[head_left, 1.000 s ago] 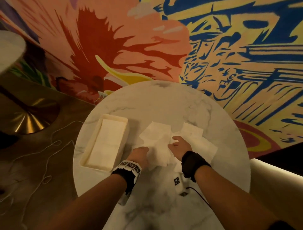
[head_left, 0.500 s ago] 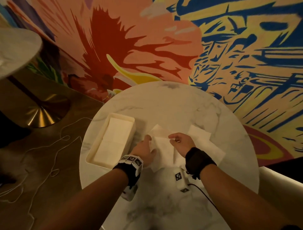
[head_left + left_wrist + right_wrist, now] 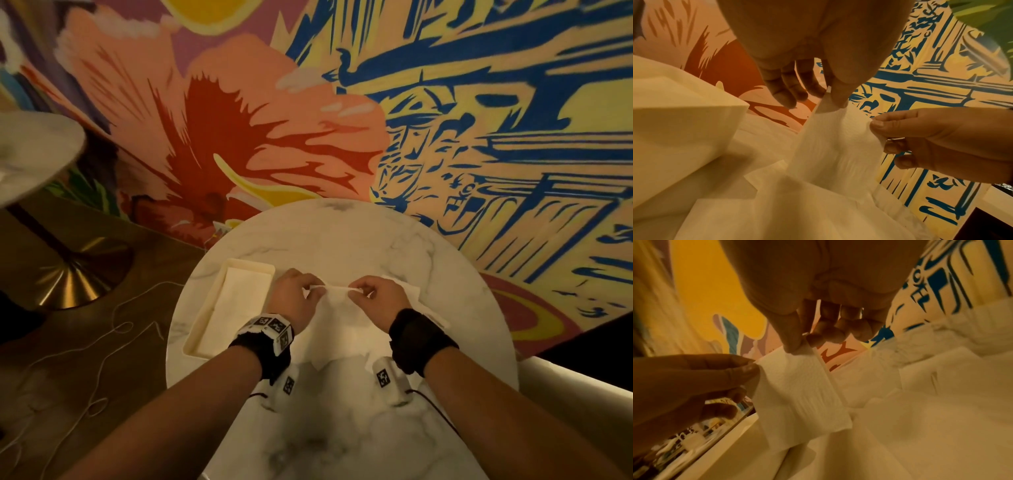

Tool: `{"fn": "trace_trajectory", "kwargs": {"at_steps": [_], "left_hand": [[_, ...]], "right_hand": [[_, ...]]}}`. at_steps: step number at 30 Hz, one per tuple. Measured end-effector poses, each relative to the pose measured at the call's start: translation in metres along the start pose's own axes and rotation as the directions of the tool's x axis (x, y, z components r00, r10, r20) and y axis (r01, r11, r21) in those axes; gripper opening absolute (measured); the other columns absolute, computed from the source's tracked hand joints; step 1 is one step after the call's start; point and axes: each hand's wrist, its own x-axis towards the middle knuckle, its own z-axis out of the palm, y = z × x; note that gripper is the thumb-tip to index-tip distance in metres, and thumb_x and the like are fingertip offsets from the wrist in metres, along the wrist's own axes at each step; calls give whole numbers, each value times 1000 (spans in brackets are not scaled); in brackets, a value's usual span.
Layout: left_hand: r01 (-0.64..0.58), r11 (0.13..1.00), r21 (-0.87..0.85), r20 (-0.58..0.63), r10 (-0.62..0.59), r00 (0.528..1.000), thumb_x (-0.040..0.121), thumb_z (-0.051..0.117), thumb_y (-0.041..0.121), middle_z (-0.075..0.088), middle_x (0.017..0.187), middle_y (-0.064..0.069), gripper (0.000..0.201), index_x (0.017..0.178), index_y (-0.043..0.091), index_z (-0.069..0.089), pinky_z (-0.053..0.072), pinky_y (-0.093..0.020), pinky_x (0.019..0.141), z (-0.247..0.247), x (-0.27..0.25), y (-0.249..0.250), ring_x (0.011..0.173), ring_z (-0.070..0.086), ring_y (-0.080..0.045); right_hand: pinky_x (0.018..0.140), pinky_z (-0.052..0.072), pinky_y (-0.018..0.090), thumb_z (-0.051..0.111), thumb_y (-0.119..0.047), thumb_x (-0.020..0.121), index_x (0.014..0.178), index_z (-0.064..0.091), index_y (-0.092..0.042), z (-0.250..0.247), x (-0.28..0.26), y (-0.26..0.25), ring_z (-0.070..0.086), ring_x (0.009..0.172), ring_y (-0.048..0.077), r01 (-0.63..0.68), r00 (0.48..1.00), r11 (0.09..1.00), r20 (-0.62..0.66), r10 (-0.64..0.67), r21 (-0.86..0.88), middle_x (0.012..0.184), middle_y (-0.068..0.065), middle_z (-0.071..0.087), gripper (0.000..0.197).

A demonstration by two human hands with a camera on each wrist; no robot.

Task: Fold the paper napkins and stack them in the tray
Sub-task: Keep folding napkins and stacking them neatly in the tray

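- Napkin (image 3: 337,301) lifted above counter (image 3: 342,240), upper edge stretched between both hands, lower part hanging down onto loose napkins (image 3: 409,291) beneath.
- Left hand (image 3: 294,301): thumb and forefinger pinching left upper corner of napkin; remaining fingers (image 3: 785,91) loosely curled, clear of paper.
- Right hand (image 3: 380,301): thumb and forefinger pinching right upper corner; other fingers (image 3: 840,331) curled behind, not touching sheet.
- Grip state: both closed on same napkin, one corner each.
- Napkin surface embossed, white, visible in both wrist views (image 3: 838,146) (image 3: 797,386); faint vertical crease lines.
- Loose napkins spread flat and overlapping on counter, under and to right of hands.
- Tray (image 3: 205,329): cream, rectangular, on left part of counter, just beside left hand; folded napkins (image 3: 236,301) lying flat inside.
- Counter round, white marble pattern with grey veins.
- Black wristbands with marker tags on both wrists.
- Painted mural (image 3: 308,120) behind counter: red-pink flower left, blue-on-yellow pattern right.
- Second round table (image 3: 34,154) with brass base at far left; thin cord on floor.
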Motion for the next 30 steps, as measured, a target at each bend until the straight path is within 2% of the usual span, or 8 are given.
{"fn": "trace_trajectory", "kwargs": {"at_steps": [4,9,11,15,20,24,28,30], "left_hand": [[-17,1000,26,15,16,1000,93,64,35,54,116,2,14,100,25,70,39,-31,101,-10,-6,2,110,52,-18],[-72,997,3,154,71,986,93,63,41,69,110,9,23,109,26,72,39,-19,85,-26,-16,14,102,60,-9],[-87,996,4,171,85,982,95,62,39,73,105,7,22,105,25,76,39,-18,80,-31,-17,15,97,63,-9],[-66,998,-19,118,67,991,92,68,36,75,107,8,19,103,25,79,39,-15,84,-39,-16,14,98,64,-7],[-12,994,-110,78,21,997,91,70,27,75,105,5,16,102,21,79,48,-22,95,-51,-13,6,97,67,-9],[-18,991,-130,39,23,999,90,70,32,70,87,11,5,93,30,74,49,-23,79,-53,-16,2,86,65,-9],[18,994,-111,160,0,987,83,77,36,70,88,3,39,115,30,57,52,-31,76,-53,-20,-3,82,65,-13],[29,992,-120,173,-8,985,84,77,30,73,88,0,40,117,29,55,55,-35,79,-53,-20,-5,82,66,-14]], "right_hand": [[83,43,25,66,-35,91,99,72,-27,-1,-9,-14,52,85,11,93,996,979,11,-92,-180,96,-6,58,13],[68,39,4,68,-32,91,93,75,-25,2,-20,-35,59,79,1,145,984,987,113,-138,-64,83,-14,67,10],[71,44,9,68,-31,90,93,76,-24,4,-21,-40,61,79,1,164,979,985,127,-157,-45,83,-12,69,11],[79,55,24,71,-22,88,91,78,-20,2,-18,-39,67,78,9,141,987,990,80,-143,29,83,-5,73,8],[73,59,27,72,-12,87,86,76,-19,-6,-19,-37,70,73,21,38,999,983,22,-43,181,79,1,73,9],[71,60,28,71,-8,87,90,76,-14,-7,-20,-41,71,76,23,10,999,968,28,-18,251,81,4,73,8],[74,61,35,69,-6,89,89,74,-14,-7,-20,-48,70,81,31,-16,1000,921,2,16,390,87,12,72,9],[71,61,34,71,-10,88,90,70,-17,-3,-22,-51,68,89,30,-46,999,895,32,36,443,94,10,71,7]]}}
